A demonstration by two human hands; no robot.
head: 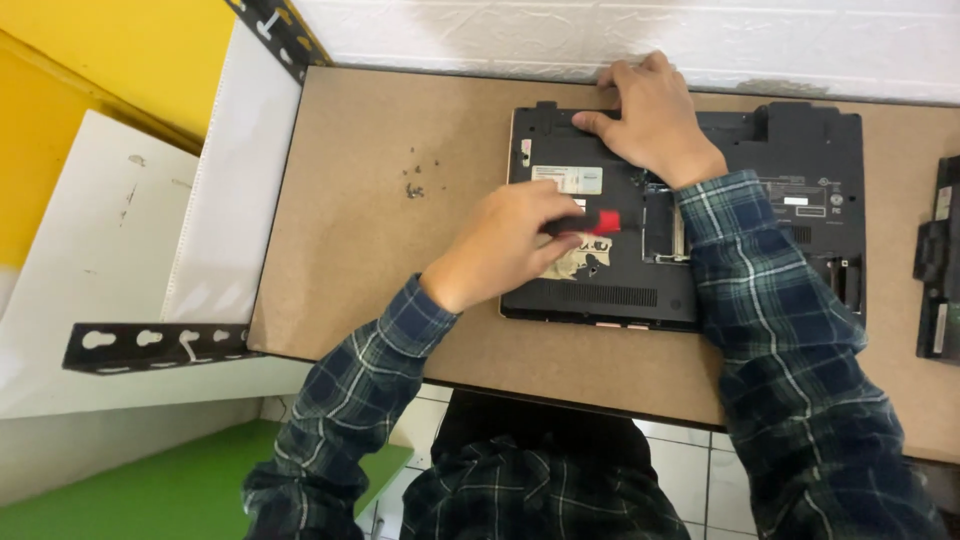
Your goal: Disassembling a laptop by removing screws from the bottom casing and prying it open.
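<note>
A black laptop [790, 200] lies upside down on the brown board table [380, 270], its underside showing stickers and an open compartment. My left hand [510, 243] grips a screwdriver with a red and black handle [603, 222], held over the laptop's left half. My right hand [655, 120] presses flat on the laptop's far edge, fingers spread over the casing. Both forearms wear a dark plaid shirt.
Several small screws [415, 185] lie on the table left of the laptop. A black battery-like part [940, 260] rests at the right edge. A black slotted metal bracket [150, 345] and white panels stand at the left; a white wall runs behind.
</note>
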